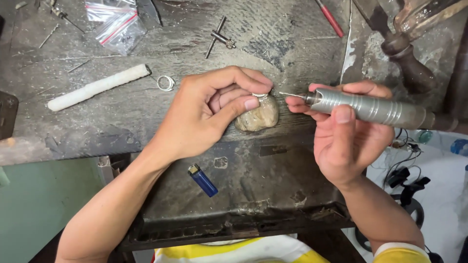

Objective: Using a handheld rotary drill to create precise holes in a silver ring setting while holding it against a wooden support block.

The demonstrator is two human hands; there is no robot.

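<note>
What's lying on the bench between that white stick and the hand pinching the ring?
In the head view, a small silver ring lies between the white stick and the left hand.

Grey ribbed rotary handpiece (pixel 375 108), silver ring (pixel 260 96), tan-beige lump (pixel 257 117), blue lighter (pixel 203 180) — yellow top, white stick (pixel 99 87), dark grey scuffed table (pixel 273 39), red-striped clear bags (pixel 117 22), yellow-white striped shirt (pixel 243 251)
</note>
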